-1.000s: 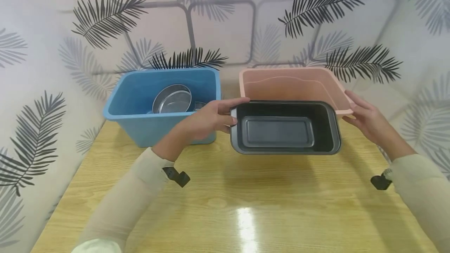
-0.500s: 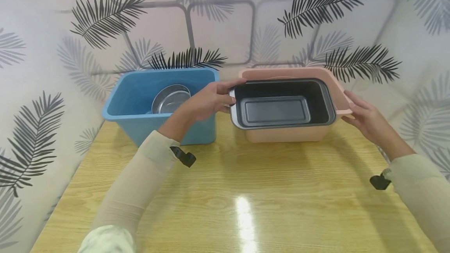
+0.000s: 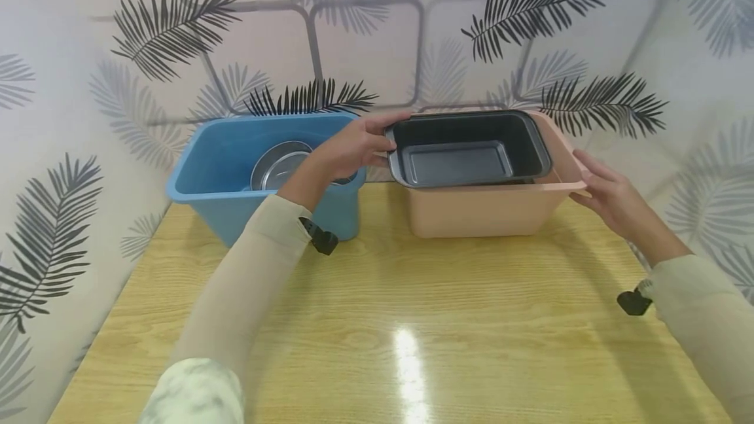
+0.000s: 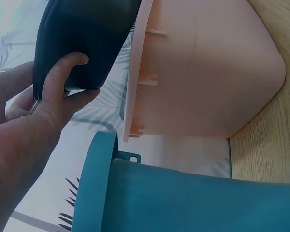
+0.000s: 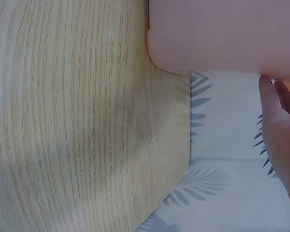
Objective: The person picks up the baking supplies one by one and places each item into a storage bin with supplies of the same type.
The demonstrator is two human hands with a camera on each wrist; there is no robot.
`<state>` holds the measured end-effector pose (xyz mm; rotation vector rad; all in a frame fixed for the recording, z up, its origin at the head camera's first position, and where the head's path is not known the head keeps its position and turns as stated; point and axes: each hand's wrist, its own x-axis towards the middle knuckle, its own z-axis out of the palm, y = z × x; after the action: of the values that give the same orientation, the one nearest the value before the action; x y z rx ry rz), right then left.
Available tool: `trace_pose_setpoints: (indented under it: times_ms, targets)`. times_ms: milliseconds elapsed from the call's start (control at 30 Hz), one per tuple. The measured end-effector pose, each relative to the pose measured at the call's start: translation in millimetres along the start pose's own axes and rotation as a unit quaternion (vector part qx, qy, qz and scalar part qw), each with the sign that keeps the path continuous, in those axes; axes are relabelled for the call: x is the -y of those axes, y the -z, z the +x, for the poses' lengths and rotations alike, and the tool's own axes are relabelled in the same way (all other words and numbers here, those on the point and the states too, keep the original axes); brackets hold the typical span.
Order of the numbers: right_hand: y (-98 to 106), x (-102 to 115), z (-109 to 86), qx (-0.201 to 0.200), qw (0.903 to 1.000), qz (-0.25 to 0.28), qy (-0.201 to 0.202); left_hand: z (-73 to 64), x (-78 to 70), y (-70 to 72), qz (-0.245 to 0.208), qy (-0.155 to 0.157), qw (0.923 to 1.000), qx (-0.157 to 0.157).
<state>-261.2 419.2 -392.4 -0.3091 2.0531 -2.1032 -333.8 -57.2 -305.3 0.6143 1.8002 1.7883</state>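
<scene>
A dark loaf pan [image 3: 459, 161] is held over the mouth of the pink bin [image 3: 477, 214], its hollow side toward the head camera. My left hand [image 3: 347, 146] grips the pan's left end, with fingers along the rim; the left wrist view shows the thumb against the outside of the pan [image 4: 87, 34]. At the bin's right corner, my right hand [image 3: 615, 201] holds the rim between fingers and thumb. The right wrist view has one finger touching the bin's outer wall [image 5: 208, 38]. Most of the pink bin's inside is hidden behind the pan.
A blue bin [image 3: 277, 214] stands to the left, with round metal tins [image 3: 283, 163] inside, partly hidden by my left arm. Both bins stand on a wooden table [image 3: 365, 319] near its back edge, before a leaf-patterned wall covering [image 3: 377, 38].
My left hand has carried the loaf pan up and back, from in front of the pink bin to over its opening. My right hand has stayed at the bin's rim.
</scene>
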Motion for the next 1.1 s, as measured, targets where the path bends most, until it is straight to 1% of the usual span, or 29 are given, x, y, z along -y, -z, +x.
trace_pose_setpoints:
  times_ms: [100,167,233,333,500,667,767,900,1000,1100]
  targets:
    - [0,0,0.6,0.0,0.9999,-0.011,-0.003,9.4,0.4,0.0,0.02,-0.002,0.9998,0.001]
    - [1,-1,0.4,0.005,1.0,-0.008,0.002,17.0,2.1,-1.7,0.032,-0.003,0.9995,-0.001]
    - [1,-2,0.0,0.011,0.9999,-0.002,0.009,24.7,4.5,-4.5,0.033,-0.001,0.9995,0.001]
    - [1,-4,0.5,0.012,0.9998,0.002,0.015,34.5,8.4,-9.3,0.025,0.011,0.9996,0.006]
    - [1,-4,3.1,0.001,0.9999,-0.007,0.011,48.2,15.3,-14.4,0.024,0.023,0.9994,0.009]
    - [1,-3,2.7,-0.003,0.9999,-0.001,0.014,61.0,18.2,-19.3,0.026,0.028,0.9992,0.008]
    - [0,-2,1.8,-0.006,0.9999,0.0,0.013,68.6,19.6,-21.1,0.026,0.039,0.9988,0.01]
    - [0,-2,1.6,-0.009,0.9998,-0.01,0.012,76.9,22.2,-23.0,0.044,0.054,0.9976,0.003]
    - [0,-2,2.0,-0.009,0.9997,-0.015,0.015,81.9,23.6,-24.7,0.052,0.053,0.9972,0.002]
    - [1,-2,2.3,-0.007,0.9997,-0.016,0.019,85.9,24.4,-26.1,0.05,0.047,0.9976,0.015]
